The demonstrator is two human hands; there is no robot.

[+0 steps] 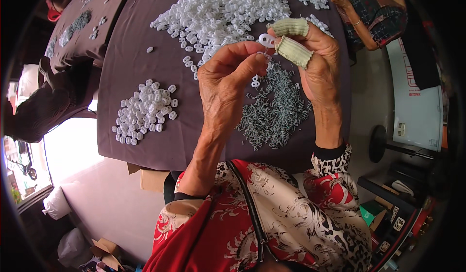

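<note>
My right hand (320, 63) wears pale green ribbed knit covers on the thumb and a finger. Between them it pinches a small white oval plastic piece with two holes (266, 40). Just left of it, my left hand (225, 73) is closed in a pinch. A thin metal piece (266, 50) shows at its fingertips, right under the white piece; whether the two touch I cannot tell. Below my hands lies a heap of short, thin grey metal pieces (276, 111). Beyond them spreads a large heap of loose white two-holed pieces (218, 14).
A smaller pile of white pieces (145, 109) lies on the left of the dark tablecloth (184, 121). At the far right sits another person (374, 12), one hand raised. A second dark-covered table (92, 9) with small piles stands at the left. A white board (417, 97) leans at the right.
</note>
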